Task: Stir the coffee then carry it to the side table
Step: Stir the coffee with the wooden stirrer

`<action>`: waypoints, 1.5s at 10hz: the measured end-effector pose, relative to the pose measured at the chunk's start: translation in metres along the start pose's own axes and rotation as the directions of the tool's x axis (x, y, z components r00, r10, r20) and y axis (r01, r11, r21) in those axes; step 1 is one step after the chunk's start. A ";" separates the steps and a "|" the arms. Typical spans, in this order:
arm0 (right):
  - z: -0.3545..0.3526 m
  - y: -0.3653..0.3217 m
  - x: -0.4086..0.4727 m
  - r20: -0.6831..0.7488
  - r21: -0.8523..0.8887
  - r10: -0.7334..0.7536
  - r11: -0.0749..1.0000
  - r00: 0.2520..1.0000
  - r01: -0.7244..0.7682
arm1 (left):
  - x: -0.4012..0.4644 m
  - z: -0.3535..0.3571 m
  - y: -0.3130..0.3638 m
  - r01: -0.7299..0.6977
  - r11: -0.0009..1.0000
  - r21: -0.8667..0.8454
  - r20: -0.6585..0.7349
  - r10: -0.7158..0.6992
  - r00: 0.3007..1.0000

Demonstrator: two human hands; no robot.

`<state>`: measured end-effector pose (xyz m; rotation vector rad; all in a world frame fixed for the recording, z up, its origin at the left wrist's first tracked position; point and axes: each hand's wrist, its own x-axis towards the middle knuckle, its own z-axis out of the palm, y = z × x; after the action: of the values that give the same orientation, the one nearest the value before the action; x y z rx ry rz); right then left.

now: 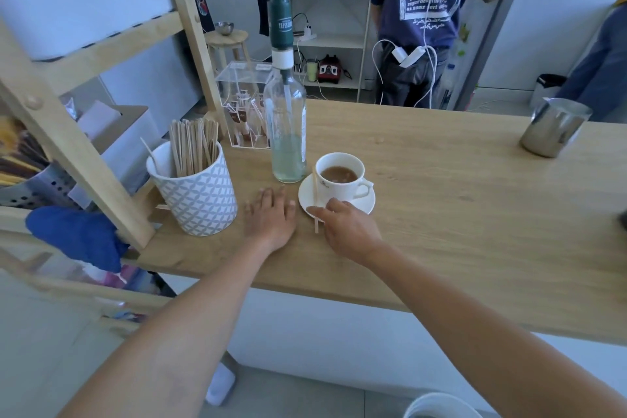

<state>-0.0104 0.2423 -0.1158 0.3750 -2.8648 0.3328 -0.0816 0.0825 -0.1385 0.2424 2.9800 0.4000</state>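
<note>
Wooden table carries your coffee cup on its saucer, a stir stick lying across the saucer's left rim with its long axis pointing towards you. Your right hand touches the saucer's near edge, fingers curled, whether pinching the stick I cannot tell; your left hand lies spread flat just left. Behind stands a bottle whose green pump reads "TEISSEIRE".

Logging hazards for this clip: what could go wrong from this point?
1. The stir stick lies loose across the saucer, overhanging its near rim; it may slide off when lifted.
2. The right hand grips only the saucer's near edge, so the cup of coffee could tip or slop.
3. The glass bottle stands close beside the cup and could be knocked.
</note>
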 end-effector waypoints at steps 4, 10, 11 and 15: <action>-0.019 -0.013 0.017 -0.406 0.177 -0.038 0.977 0.913 0.119 | -0.003 0.003 0.000 -0.021 0.998 0.055 0.013 0.020 1.000; -0.097 0.024 0.073 -0.321 0.413 0.508 0.834 0.799 -0.364 | -0.005 0.003 0.000 -0.007 0.997 0.078 0.037 0.004 0.999; -0.096 0.019 0.081 -0.272 0.459 0.480 0.826 0.834 -0.326 | -0.004 0.005 0.000 -0.007 0.997 0.075 0.028 0.005 1.000; -0.095 0.013 0.087 -0.251 0.442 0.461 0.837 0.851 -0.323 | -0.005 0.004 0.000 -0.004 0.997 0.077 0.023 0.002 1.000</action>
<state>-0.0772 0.2587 -0.0054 -0.2204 -2.4866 0.9476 -0.0763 0.0830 -0.1418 0.2571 2.9765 0.2803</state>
